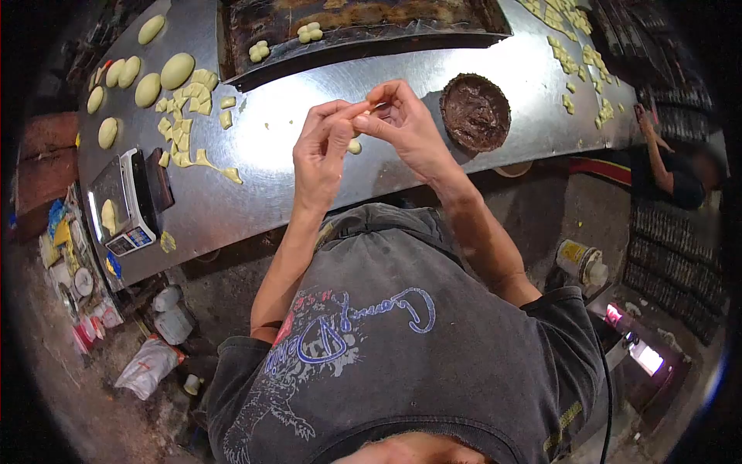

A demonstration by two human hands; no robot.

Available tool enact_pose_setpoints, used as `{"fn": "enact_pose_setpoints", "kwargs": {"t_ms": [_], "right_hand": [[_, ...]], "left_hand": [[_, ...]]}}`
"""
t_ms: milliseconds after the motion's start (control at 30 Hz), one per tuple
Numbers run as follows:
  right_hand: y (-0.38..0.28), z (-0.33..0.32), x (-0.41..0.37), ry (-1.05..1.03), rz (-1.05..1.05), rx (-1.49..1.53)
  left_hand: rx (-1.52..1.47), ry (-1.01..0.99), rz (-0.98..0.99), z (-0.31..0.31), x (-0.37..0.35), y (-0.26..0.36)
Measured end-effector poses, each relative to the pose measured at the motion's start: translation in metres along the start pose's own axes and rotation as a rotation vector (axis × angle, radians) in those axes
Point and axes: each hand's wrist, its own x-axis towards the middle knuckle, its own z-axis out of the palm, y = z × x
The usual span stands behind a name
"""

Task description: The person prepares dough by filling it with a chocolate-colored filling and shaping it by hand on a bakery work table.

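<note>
Both my hands meet above the metal table (263, 201), fingertips pinched together. My left hand (325, 147) and my right hand (402, 127) touch at a small pale bit of dough (365, 114), mostly hidden by the fingers. Just below them a small dough ball (354, 146) lies on the table. A round bowl of dark brown paste (474, 112) stands to the right of my right hand. Beyond my hands is a dark baking tray (363, 42) with two clusters of small dough balls (310, 32). Cut dough pieces (182, 131) lie to the left.
Large dough balls (178, 70) sit at the far left, near a digital scale (124, 201) bearing a piece of dough. More cut dough (568, 58) is at the right. Another person (672, 166) is at the table's right end. A bucket (576, 259) stands below.
</note>
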Motion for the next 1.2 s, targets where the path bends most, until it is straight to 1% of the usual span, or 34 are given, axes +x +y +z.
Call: {"fn": "enact_pose_setpoints", "kwargs": {"t_ms": [100,133,233,267,367,400,467,500,567,600,667,700,767,800,900,933,967,1033,1067,1167,1200], "right_hand": [[0.002,-0.013,0.006,-0.076,0.033,0.028],[0.001,-0.013,0.005,-0.03,-0.009,-0.131],[-0.009,-0.005,-0.003,0.007,-0.181,-0.384],[-0.013,-0.001,-0.004,-0.026,-0.349,-0.437],[0.0,-0.005,-0.007,-0.14,-0.435,-0.498],[-0.003,-0.01,-0.003,-0.143,-0.493,-0.632],[-0.003,-0.013,0.008,-0.108,-0.539,-0.832],[0.004,-0.013,0.012,-0.142,-0.429,-0.737],[0.019,-0.014,0.021,-0.173,-0.209,-0.547],[0.024,-0.014,0.022,-0.233,0.09,-0.28],[0.034,-0.011,0.017,-0.249,0.163,-0.329],[0.039,-0.01,0.014,-0.259,0.199,-0.354],[0.059,-0.011,-0.002,-0.332,-0.416,-0.824],[0.057,-0.006,-0.01,-0.323,-0.547,-0.846],[0.078,-0.012,-0.03,-0.491,-0.198,-0.59],[0.083,-0.012,-0.031,-0.452,-0.054,-0.54],[0.096,-0.013,-0.029,-0.341,-0.04,-0.614],[0.127,-0.016,-0.014,-0.109,-0.018,-0.757],[0.138,-0.013,-0.005,-0.012,0.035,-0.718],[0.194,-0.014,0.016,0.043,-0.012,-0.701],[0.205,-0.018,0.009,-0.028,-0.04,-0.891]], "left_hand": [[0.18,0.047,-0.006,0.021,0.001,0.006],[0.209,0.079,0.019,0.025,0.002,-0.005],[-0.111,0.154,-0.203,0.029,0.006,-0.009],[-0.097,0.242,-0.225,0.031,0.009,-0.008],[-0.057,0.259,-0.266,0.029,0.007,-0.004],[0.012,0.224,-0.278,0.03,0.004,-0.003],[-0.022,0.2,-0.235,0.031,0.0,-0.006],[-0.038,0.184,-0.214,0.031,-0.003,-0.009],[-0.008,0.134,-0.296,0.028,-0.007,-0.016],[0.026,0.097,-0.343,0.023,-0.01,-0.019],[0.105,0.051,-0.451,0.016,-0.017,-0.027],[0.041,0.078,-0.504,0.013,-0.023,-0.033],[-0.086,0.14,-0.609,0.002,-0.038,-0.048],[-0.217,0.045,-0.642,-0.01,-0.042,-0.052],[-0.187,0.024,-0.778,-0.02,-0.065,-0.046],[-0.045,-0.027,-0.793,-0.026,-0.068,-0.046],[0.02,-0.023,-0.77,-0.032,-0.07,-0.054],[0.151,-0.02,-0.716,-0.045,-0.074,-0.089],[0.231,-0.073,-0.673,-0.059,-0.069,-0.108],[0.631,-0.061,-0.262,-0.08,-0.056,-0.183],[0.685,-0.127,-0.196,-0.085,-0.046,-0.194]]}}
